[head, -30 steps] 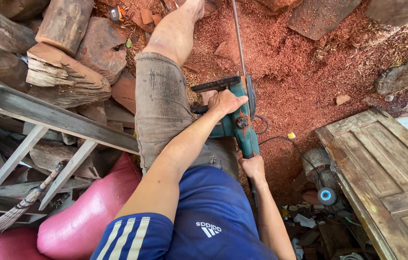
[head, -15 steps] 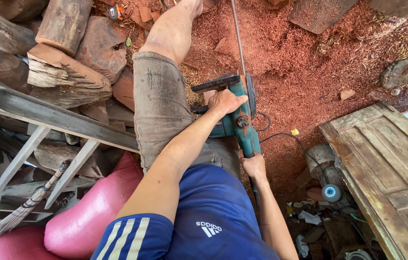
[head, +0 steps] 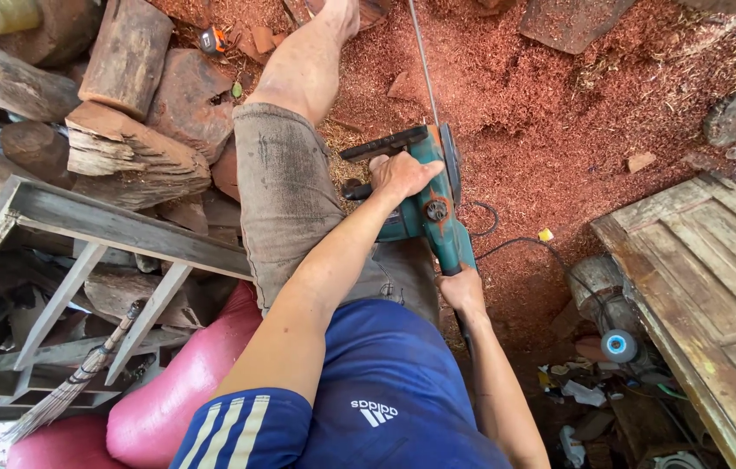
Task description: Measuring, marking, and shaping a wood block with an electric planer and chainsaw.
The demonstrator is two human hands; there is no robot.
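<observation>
Both hands grip the green power saw (head: 427,208): left hand (head: 402,174) over its front, right hand (head: 462,291) apparently closed around its rear handle.

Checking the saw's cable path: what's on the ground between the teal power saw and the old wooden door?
In the head view, red sawdust, a black cable and a small yellow bit lie between saw and door.

saw bar (head: 421,54) cut off at top edge, right hand (head: 462,290) fingers hidden under handle

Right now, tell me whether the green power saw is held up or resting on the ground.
Held up. The left hand grips the top handle of the green power saw, the right hand its rear end, above the sawdust.
</observation>
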